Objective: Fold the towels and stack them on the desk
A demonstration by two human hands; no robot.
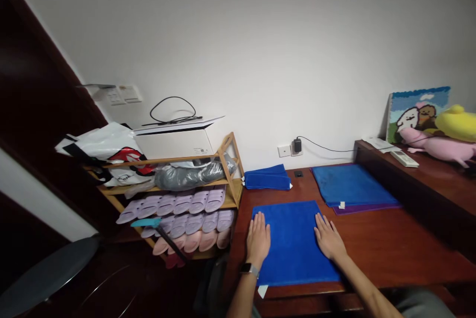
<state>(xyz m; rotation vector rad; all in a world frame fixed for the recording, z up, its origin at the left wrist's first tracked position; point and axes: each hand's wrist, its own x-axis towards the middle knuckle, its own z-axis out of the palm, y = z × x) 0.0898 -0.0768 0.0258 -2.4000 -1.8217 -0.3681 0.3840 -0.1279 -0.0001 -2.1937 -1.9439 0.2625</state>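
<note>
A blue cloth (293, 246) lies flat and spread on the brown wooden table (394, 238), with a white tag at its near left corner. My left hand (258, 238) rests palm down on the cloth's left edge, fingers extended, a watch on the wrist. On the right edge my right hand (329, 237) also lies flat, its fingers slightly apart. Neither hand grips anything. Behind them, folded blue cloths (267, 178) sit at the table's back left. A spread blue cloth (349, 185) lies over a purple cloth (362, 210) at the back right.
A wooden rack (232, 186) with rows of slippers, a white box (178, 142) and bags stands left of the table. On the right, a raised surface (427, 174) holds a remote, plush toys and a picture. A black charger (297, 145) is plugged into the wall.
</note>
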